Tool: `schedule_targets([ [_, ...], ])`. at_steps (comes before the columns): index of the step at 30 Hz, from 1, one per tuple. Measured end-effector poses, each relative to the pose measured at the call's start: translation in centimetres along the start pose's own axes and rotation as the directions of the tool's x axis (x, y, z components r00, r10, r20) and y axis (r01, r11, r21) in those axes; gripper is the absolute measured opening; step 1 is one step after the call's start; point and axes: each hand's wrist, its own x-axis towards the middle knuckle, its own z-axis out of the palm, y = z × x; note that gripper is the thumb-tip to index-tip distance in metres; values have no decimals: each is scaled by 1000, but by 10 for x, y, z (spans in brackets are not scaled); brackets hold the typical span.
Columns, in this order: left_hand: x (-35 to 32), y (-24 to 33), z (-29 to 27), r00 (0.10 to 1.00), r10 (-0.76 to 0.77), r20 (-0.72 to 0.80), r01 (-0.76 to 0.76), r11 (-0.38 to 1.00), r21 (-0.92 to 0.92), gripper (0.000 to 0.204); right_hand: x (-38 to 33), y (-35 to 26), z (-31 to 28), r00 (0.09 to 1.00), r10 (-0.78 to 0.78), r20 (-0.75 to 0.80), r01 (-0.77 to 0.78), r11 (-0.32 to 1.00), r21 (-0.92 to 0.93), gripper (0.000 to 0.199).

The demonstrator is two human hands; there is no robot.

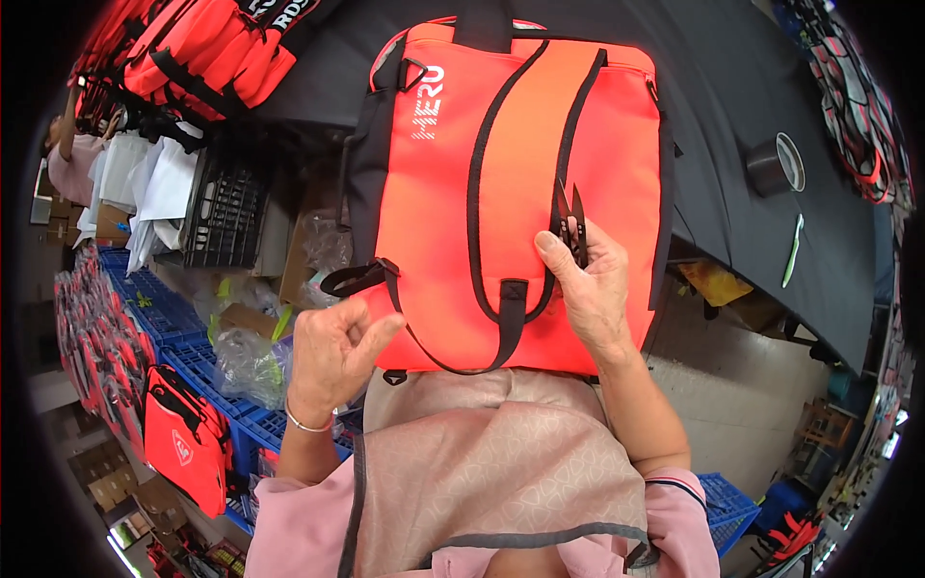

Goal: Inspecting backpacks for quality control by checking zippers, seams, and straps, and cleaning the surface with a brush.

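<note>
The orange bag (511, 193) lay at the black table's (732, 87) near edge. The right hand (593, 284) gripped small black snips (570, 226), maybe for threads. The left hand (332, 352) pinched loosely, apparently empty.

Bright even daylight, soft shadows, fisheye-bent dark rim.

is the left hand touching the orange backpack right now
No, the left hand is curled in the air just beside the orange backpack, while the right hand rests on it holding black snips.
</note>
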Motion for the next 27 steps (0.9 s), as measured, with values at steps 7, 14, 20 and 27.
schedule_targets([
  [7,39,52,70,951,207,231,129,413,-901,27,4,-1,9,1000,19,-23,-16,993,118,18],
  [14,45,50,86,954,289,-77,-262,685,-680,25,10,11,1,996,86,-19,-83,987,136,17],
  [20,51,47,89,925,351,-146,-367,725,-583,24,12,19,-1,995,103,-6,-102,987,126,16],
  [27,43,42,82,870,199,452,408,228,-884,24,19,30,-2,979,199,-42,-197,979,45,19],
])
